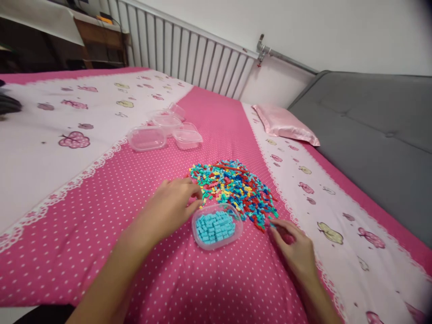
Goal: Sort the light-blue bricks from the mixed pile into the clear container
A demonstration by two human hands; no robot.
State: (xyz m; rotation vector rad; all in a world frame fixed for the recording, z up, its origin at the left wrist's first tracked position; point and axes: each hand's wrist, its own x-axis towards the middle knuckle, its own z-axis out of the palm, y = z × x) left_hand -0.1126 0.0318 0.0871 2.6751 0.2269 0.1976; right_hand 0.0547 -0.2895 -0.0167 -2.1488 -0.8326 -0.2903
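Observation:
A large heap of tiny toy building bricks [236, 184] in light blue, dark blue, red, yellow and green lies on the bedspread. In front of it stands a clear plastic tub [218, 246] with light blue bricks [216, 226] inside. My left hand [175, 198] is at the heap's left edge, just beside the tub, its fingers curled toward the thumb; whatever is between the tips is hidden. At the heap's near right edge, my right hand [293, 245] pinches a small blue brick [272, 225] between thumb and forefinger.
Several clear plastic containers [147, 138] stand beyond the heap to the left. A pink pillow [285, 124] lies near the grey headboard [367, 121]. At the back are a white radiator [189, 51] and a wooden desk [101, 38]. The bedspread [222, 288] is pink, dotted and wrinkled.

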